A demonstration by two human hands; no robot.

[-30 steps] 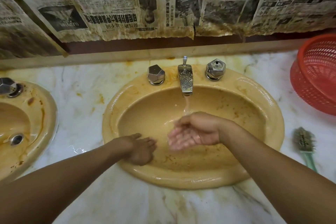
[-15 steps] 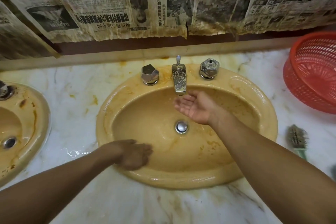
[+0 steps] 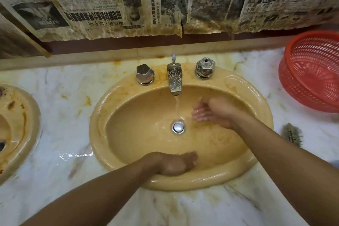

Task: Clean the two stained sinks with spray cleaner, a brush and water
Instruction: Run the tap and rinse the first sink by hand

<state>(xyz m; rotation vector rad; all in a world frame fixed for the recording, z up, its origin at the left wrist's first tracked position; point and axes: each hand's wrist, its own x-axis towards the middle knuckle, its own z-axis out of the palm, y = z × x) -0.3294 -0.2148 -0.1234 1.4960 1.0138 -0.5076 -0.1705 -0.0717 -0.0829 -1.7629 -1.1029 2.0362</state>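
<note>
From the head camera: two sinks in the marble bench (image 3: pixel 60 115), both glossy yellow-tan ovals with rusty brown streaks. The main sink (image 3: pixel 256 97) has its long axis running left to right. The second sink (image 3: pixel 27 134) is cut off at the left edge.

One chrome spout (image 3: pixel 174 79) points out over the bowl, and a thin stream of water (image 3: pixel 177 106) drops beside the round metal drain plug (image 3: pixel 178 127). There are two faceted chrome knobs (image 3: pixel 145 74), one on each side of the spout.

The left hand (image 3: pixel 174 164) lies flat on the bowl's near inner wall, fingers straight and aimed right. The right hand (image 3: pixel 211 111) is loosely cupped just right of the stream, holding nothing, and a bit blurry.

One brush (image 3: pixel 291 134) lies on the bench right of the sink, bristles up I think, with its handle hidden behind the arm. One red mesh basket (image 3: pixel 311 71) sits at the far right, and stained newspaper (image 3: pixel 91 5) hangs above.
</note>
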